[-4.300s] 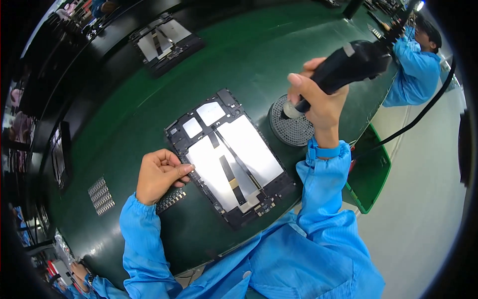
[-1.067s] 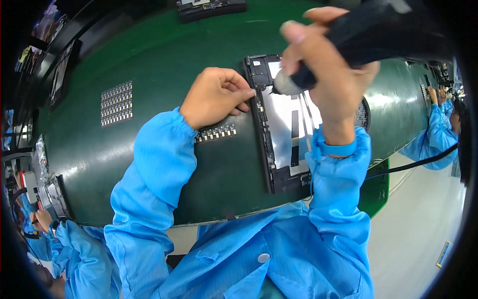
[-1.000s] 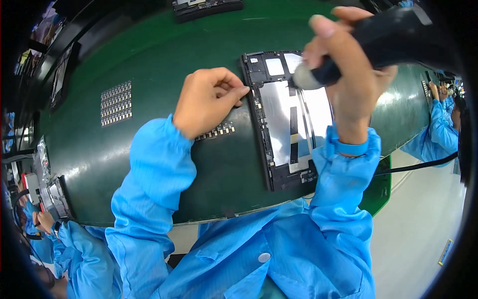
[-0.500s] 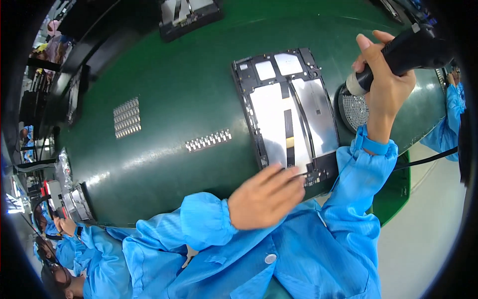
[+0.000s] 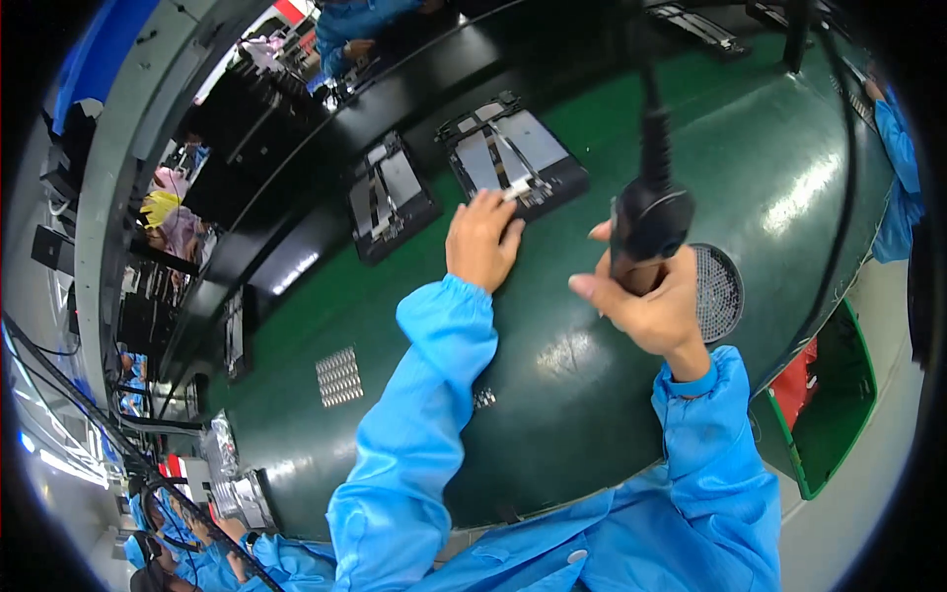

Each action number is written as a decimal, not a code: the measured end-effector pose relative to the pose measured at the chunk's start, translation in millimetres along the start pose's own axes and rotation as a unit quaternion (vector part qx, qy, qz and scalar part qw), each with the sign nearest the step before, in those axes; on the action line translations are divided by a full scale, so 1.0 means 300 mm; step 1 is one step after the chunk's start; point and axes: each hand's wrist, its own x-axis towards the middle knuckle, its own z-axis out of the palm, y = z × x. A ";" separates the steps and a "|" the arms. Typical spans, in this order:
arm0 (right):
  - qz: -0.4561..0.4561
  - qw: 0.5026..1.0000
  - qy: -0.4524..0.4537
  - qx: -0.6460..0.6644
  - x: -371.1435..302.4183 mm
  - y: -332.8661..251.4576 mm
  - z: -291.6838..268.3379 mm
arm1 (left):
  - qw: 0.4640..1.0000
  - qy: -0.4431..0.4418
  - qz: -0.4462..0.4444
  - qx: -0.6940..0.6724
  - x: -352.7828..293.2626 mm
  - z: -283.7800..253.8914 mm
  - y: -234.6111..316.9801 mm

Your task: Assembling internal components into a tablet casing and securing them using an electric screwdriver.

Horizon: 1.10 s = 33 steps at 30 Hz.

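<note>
An opened tablet (image 5: 538,138) with silvery panels and ribbon cables lies toward the far side of the green bench. My left hand (image 5: 480,240) reaches to its near left corner, fingers stretched over the edge and thumb apart. Whether it presses or grips there is hard to see. In my right hand (image 5: 651,306) is a black electric screwdriver (image 5: 649,225), held over the bench with its cord going up. Its tip is hidden. Just right of that hand sits a round dish (image 5: 718,296) with a perforated, pitted surface.
Another opened tablet (image 5: 400,183) lies to the left. Small metal parts stand in a block (image 5: 339,377), and more (image 5: 483,399) show beside my left sleeve. A green bin (image 5: 838,395) with red material stands at the right. Co-workers' blue sleeves (image 5: 896,212) appear at the edges.
The tablet has gone from right in front of me to the far side, my left hand following it. The screwdriver has come off the dish and is now upright. The view has shifted.
</note>
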 end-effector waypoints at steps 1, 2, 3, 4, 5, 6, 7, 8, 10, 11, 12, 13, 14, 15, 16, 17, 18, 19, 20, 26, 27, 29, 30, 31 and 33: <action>0.004 1.000 -0.009 0.006 0.003 0.004 0.004 | 0.997 -0.002 -0.052 0.059 0.046 0.021 -0.010; 0.009 1.000 -0.018 0.012 0.005 0.008 0.007 | 0.992 -0.042 -0.097 0.069 0.084 0.040 -0.030; 0.003 1.000 -0.015 0.014 0.006 0.015 0.006 | 0.992 -0.040 -0.092 0.072 0.096 0.049 -0.051; 0.012 1.000 -0.026 0.003 0.007 0.023 0.003 | 0.988 -0.072 -0.108 0.087 0.107 0.051 -0.079; 0.023 0.999 -0.035 -0.012 0.011 0.035 -0.006 | 0.982 -0.107 -0.123 0.098 0.123 0.052 -0.094; 0.007 0.999 -0.031 -0.014 0.013 0.050 -0.009 | 0.978 -0.144 -0.119 0.091 0.134 0.007 -0.087; 0.006 1.000 -0.020 -0.014 0.017 0.058 -0.010 | 0.983 -0.119 -0.081 0.112 0.124 -0.004 -0.127; 0.007 1.000 -0.024 -0.012 0.019 0.053 -0.003 | 0.980 -0.133 -0.082 0.122 0.118 -0.073 -0.142; -0.002 0.998 -0.046 -0.053 0.020 0.046 -0.013 | 0.966 -0.170 -0.105 0.165 0.085 -0.171 -0.217; -0.003 0.998 -0.041 -0.053 0.015 0.037 -0.010 | 0.954 -0.170 -0.121 0.214 0.045 -0.195 -0.287; 0.024 0.997 -0.041 -0.053 0.008 0.027 -0.005 | 0.941 -0.195 -0.150 0.233 0.032 -0.227 -0.313; 0.054 0.997 -0.051 -0.031 0.016 0.040 -0.013 | 0.916 -0.231 -0.185 0.270 0.005 -0.259 -0.355; 0.098 0.994 -0.051 -0.018 0.012 0.027 -0.011 | 0.914 -0.251 -0.192 0.255 -0.022 -0.266 -0.416; 0.133 0.989 -0.063 -0.024 0.013 0.010 -0.013 | 0.906 -0.259 -0.199 0.268 -0.041 -0.270 -0.439; 0.064 0.997 -0.045 -0.025 0.012 0.029 -0.007 | 0.929 -0.249 -0.182 0.205 -0.051 -0.280 -0.486; -0.005 0.999 -0.027 -0.027 0.011 0.050 0.000 | 0.947 -0.238 -0.163 0.140 -0.059 -0.282 -0.532; -0.007 0.999 -0.021 -0.030 0.012 0.045 0.000 | 0.949 -0.239 -0.156 0.138 -0.064 -0.273 -0.548; -0.004 0.999 -0.031 -0.022 0.014 0.037 0.003 | 0.956 -0.199 -0.132 0.169 -0.066 -0.263 -0.558; -0.001 0.999 -0.040 -0.018 0.017 0.028 0.004 | 0.962 -0.157 -0.106 0.196 -0.063 -0.246 -0.565; -0.027 0.999 -0.044 -0.010 0.024 0.051 0.002 | 0.942 0.031 -0.170 0.289 -0.003 -0.310 -0.493; -0.022 0.999 -0.044 0.001 0.024 0.055 0.005 | 0.939 0.045 -0.157 0.303 0.004 -0.343 -0.460; 0.001 0.998 -0.060 -0.020 0.024 0.058 -0.008 | 0.958 0.096 -0.123 0.241 0.011 -0.389 -0.382; -0.031 0.998 -0.044 -0.030 0.023 0.068 -0.004 | 0.960 0.118 -0.118 0.223 0.012 -0.411 -0.350; -0.062 0.997 -0.029 -0.038 0.020 0.076 -0.002 | 0.962 0.140 -0.114 0.206 0.009 -0.432 -0.325; -0.065 0.997 -0.016 -0.042 0.017 0.073 -0.006 | 0.965 0.191 -0.102 0.146 -0.026 -0.482 -0.282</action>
